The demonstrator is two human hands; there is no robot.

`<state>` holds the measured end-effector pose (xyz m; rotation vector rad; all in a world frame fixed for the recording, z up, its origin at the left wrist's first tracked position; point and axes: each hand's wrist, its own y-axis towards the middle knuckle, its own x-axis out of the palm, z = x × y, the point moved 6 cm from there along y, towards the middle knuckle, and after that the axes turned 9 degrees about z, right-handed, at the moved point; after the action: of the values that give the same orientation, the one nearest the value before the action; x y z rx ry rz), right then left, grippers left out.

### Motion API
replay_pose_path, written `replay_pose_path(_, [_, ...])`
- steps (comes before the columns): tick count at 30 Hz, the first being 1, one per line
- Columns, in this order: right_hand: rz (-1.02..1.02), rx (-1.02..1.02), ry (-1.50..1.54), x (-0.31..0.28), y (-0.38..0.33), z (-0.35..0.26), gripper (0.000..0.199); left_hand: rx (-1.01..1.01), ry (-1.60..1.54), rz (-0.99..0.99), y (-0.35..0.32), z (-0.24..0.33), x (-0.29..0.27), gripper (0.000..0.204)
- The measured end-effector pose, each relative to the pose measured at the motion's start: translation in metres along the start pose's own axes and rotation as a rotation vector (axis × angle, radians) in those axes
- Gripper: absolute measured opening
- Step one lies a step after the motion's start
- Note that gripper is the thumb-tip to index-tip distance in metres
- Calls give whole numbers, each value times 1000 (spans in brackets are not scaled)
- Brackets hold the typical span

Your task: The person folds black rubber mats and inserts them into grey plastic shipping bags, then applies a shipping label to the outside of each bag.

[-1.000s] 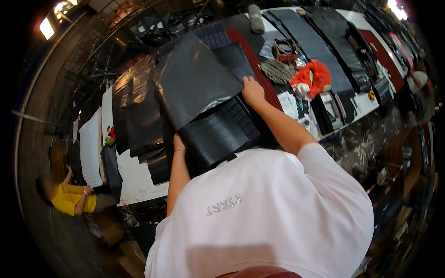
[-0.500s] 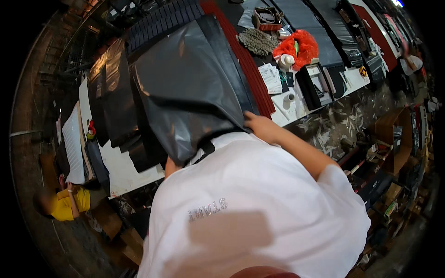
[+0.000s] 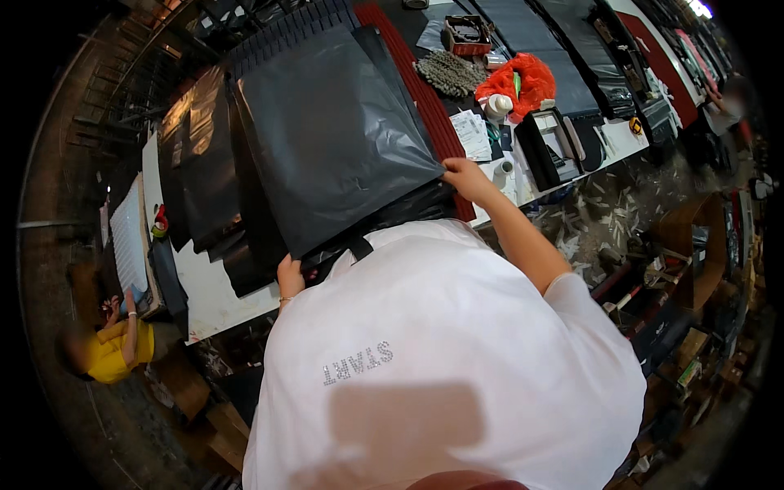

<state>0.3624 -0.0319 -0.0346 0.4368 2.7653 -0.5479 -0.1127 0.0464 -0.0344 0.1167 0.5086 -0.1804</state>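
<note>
A glossy black plastic sheet (image 3: 335,147) lies before me, spread over a stack of dark pieces on the table. Its near edge runs almost straight between my two hands. At the near right corner, my right hand (image 3: 467,177) pinches the sheet, and creases fan out from the fingers. My left hand (image 3: 291,276) holds the near left corner, with part of its fingers hidden by the plastic. Dark ribbed strips (image 3: 282,41) show beyond the far edge. Red ribbed strips (image 3: 412,77) run along the right side of the sheet.
More dark sheets (image 3: 200,171) lie to the left on the white tabletop (image 3: 212,294). On the right are a red plastic bag (image 3: 527,82), a black box (image 3: 551,147), papers (image 3: 471,135) and a grey beaded heap (image 3: 452,73). A person in yellow (image 3: 118,351) works at far left.
The near edge of the sheet has gone from folded and sagging to nearly flat and taut. My right hand has moved slightly away from me, and more of my left hand shows.
</note>
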Motion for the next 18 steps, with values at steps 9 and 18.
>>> replay_pose_path(9, [576, -588, -683, 11, -74, -127, 11, -326, -28, 253, -51, 7, -4, 35])
replay_pose_path(18, [-581, -804, -280, 208, -77, -197, 20, -393, -270, -26, -68, 34, -1, 24])
